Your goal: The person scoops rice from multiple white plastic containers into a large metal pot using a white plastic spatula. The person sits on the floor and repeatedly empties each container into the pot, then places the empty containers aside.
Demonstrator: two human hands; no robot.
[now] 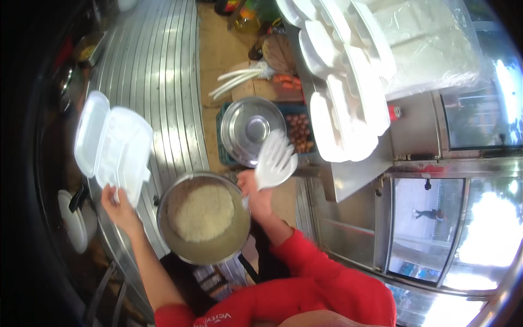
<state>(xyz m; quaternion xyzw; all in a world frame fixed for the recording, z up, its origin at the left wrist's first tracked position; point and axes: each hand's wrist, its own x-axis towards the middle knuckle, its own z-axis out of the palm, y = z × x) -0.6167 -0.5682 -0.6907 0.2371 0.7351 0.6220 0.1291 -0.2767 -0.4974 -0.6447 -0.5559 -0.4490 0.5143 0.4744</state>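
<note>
My left hand [121,210] pinches the near edge of an opened white foam clamshell container [127,143] with divided compartments. No food shows inside the container. My right hand [258,196] is closed around the handle of a white plastic slotted serving spoon [276,161]; its slotted head points away from me and looks slightly blurred. Between my two forearms stands a round metal pot [165,239], with a mass of what looks like cooked white rice [206,214] in it. The spoon head is outside the pot, above and right of its rim.
Beyond the pot, a round steel lid [235,135] rests on a green crate [223,153] beside brown eggs [299,126]. Stacked open foam containers [347,81] crowd a metal shelf [359,171] at right. A ribbed metal surface [163,81] runs along the left.
</note>
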